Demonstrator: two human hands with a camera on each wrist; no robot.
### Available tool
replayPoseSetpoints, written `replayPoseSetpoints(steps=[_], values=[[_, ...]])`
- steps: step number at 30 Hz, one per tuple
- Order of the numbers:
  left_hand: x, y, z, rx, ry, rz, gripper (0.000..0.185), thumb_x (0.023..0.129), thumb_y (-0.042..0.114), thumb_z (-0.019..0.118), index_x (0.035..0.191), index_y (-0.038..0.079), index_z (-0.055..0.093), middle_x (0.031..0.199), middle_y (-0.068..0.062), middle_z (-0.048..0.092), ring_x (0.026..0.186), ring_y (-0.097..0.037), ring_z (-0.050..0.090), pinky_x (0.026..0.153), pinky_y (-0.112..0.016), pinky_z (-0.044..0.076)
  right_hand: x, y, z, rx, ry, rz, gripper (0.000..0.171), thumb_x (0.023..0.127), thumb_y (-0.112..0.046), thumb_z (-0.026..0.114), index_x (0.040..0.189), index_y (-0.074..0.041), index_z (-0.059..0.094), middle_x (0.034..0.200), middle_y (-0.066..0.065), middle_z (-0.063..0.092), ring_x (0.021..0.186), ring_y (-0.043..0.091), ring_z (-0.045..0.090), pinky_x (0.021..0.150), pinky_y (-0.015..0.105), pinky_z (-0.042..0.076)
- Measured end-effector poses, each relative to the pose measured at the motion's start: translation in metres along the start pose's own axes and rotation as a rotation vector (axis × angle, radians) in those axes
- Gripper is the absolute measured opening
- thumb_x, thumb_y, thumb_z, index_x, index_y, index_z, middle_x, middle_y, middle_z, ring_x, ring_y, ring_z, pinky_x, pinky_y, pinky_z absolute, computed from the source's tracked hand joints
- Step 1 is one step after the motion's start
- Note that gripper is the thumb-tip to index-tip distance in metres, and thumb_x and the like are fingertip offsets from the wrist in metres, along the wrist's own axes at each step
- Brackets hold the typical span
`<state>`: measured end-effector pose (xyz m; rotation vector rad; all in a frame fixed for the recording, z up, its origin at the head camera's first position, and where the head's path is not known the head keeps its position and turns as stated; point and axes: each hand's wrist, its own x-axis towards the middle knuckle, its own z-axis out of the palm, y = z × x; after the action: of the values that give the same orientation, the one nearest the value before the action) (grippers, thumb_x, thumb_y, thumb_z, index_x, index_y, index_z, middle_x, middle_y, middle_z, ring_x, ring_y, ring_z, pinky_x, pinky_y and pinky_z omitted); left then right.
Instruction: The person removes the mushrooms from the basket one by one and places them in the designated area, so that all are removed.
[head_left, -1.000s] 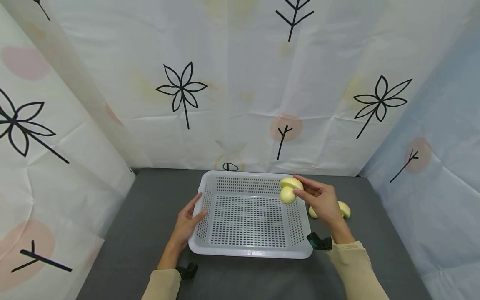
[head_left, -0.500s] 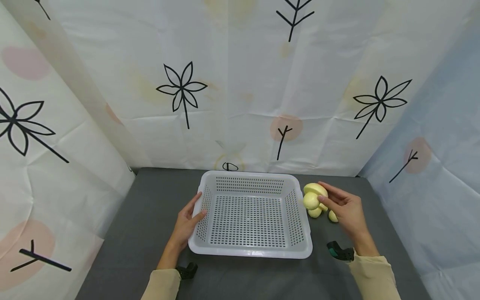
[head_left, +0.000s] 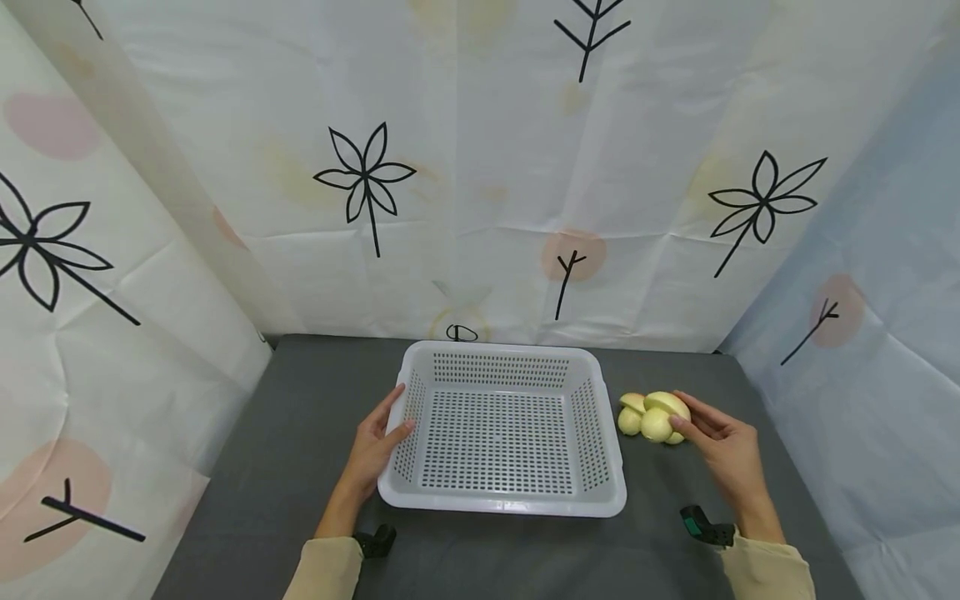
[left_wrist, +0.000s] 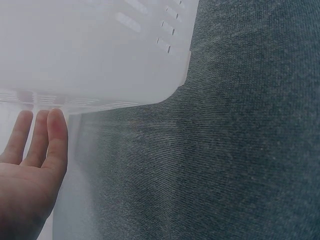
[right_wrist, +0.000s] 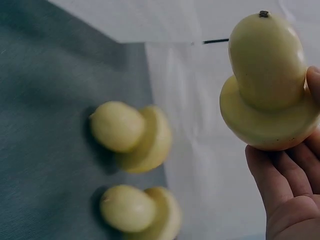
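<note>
My right hand (head_left: 722,454) pinches a pale yellow mushroom (head_left: 657,425) between thumb and fingers, to the right of the basket. In the right wrist view, this mushroom (right_wrist: 267,65) is held up with its stem upward, apart from the table. Two similar mushrooms lie below it: one (head_left: 630,421) is close to the basket, the other (head_left: 676,438) mostly hidden behind the held one. My left hand (head_left: 371,450) grips the left rim of a white perforated basket (head_left: 498,506), thumb over the rim. In the left wrist view, its straight fingers (left_wrist: 57,127) touch the basket's outer side.
A dark grey cloth (head_left: 322,392) covers the table under the basket. White printed curtains (head_left: 480,167) enclose the back and both sides. Black straps (head_left: 708,529) sit at both wrists.
My right hand has carried the mushroom from above the basket's right rim rightward and down towards the other mushrooms. The left hand and the basket stay in place.
</note>
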<state>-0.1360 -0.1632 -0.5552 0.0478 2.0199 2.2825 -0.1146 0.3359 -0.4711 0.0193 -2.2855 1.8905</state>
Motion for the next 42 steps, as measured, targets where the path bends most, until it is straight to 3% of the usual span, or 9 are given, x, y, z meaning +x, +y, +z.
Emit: replayPoseSetpoints(steps=[6, 11, 19, 23, 35, 42], values=[[0.0, 0.0, 0.0, 0.002, 0.007, -0.001, 0.07, 0.099, 0.012, 0.068, 0.16, 0.022, 0.035, 0.16, -0.012, 0.037, 0.131, -0.042, 0.051, 0.094, -0.057, 0.051, -0.009, 0.028, -0.002, -0.121, -0.005, 0.076, 0.055, 0.095, -0.013, 0.074, 0.14, 0.011, 0.053, 0.121, -0.021, 0.065, 0.107, -0.011, 0.061, 0.084, 0.011, 0.05], [0.0, 0.001, 0.001, 0.004, 0.006, 0.0, 0.07, 0.098, 0.012, 0.068, 0.159, 0.022, 0.035, 0.16, -0.011, 0.037, 0.132, -0.043, 0.05, 0.093, -0.056, 0.051, -0.012, 0.046, 0.0, -0.192, 0.005, 0.136, 0.058, 0.094, -0.021, 0.076, 0.139, 0.008, 0.056, 0.123, -0.017, 0.065, 0.103, -0.015, 0.058, 0.082, 0.01, 0.05], [0.0, 0.001, 0.001, 0.008, 0.009, 0.004, 0.07, 0.099, 0.011, 0.067, 0.16, 0.02, 0.034, 0.16, -0.014, 0.036, 0.132, -0.044, 0.049, 0.093, -0.053, 0.052, -0.015, 0.063, 0.003, -0.325, -0.009, 0.126, 0.053, 0.093, -0.022, 0.077, 0.134, 0.008, 0.061, 0.133, 0.023, 0.061, 0.1, -0.019, 0.054, 0.082, 0.007, 0.047], [0.001, 0.001, 0.0, -0.001, 0.006, -0.002, 0.07, 0.099, 0.012, 0.068, 0.16, 0.021, 0.035, 0.16, -0.013, 0.037, 0.133, -0.044, 0.048, 0.094, -0.053, 0.052, -0.017, 0.068, 0.005, -0.373, -0.018, 0.1, 0.052, 0.092, -0.02, 0.078, 0.131, 0.011, 0.062, 0.13, 0.032, 0.06, 0.099, -0.02, 0.052, 0.081, 0.005, 0.045], [-0.001, 0.003, 0.0, -0.014, -0.01, -0.01, 0.07, 0.099, 0.011, 0.067, 0.16, 0.022, 0.033, 0.158, -0.015, 0.038, 0.132, -0.045, 0.048, 0.095, -0.058, 0.05, -0.02, 0.072, 0.005, -0.458, -0.002, 0.094, 0.052, 0.09, -0.018, 0.08, 0.13, 0.01, 0.063, 0.128, 0.032, 0.062, 0.096, -0.021, 0.049, 0.081, 0.006, 0.047], [0.0, 0.003, 0.0, -0.014, -0.005, -0.02, 0.071, 0.099, 0.011, 0.067, 0.16, 0.022, 0.034, 0.158, -0.015, 0.039, 0.132, -0.045, 0.048, 0.094, -0.058, 0.05, -0.02, 0.069, 0.005, -0.502, -0.014, 0.097, 0.054, 0.089, -0.02, 0.081, 0.131, 0.009, 0.063, 0.129, 0.031, 0.062, 0.102, -0.011, 0.059, 0.085, 0.018, 0.053]])
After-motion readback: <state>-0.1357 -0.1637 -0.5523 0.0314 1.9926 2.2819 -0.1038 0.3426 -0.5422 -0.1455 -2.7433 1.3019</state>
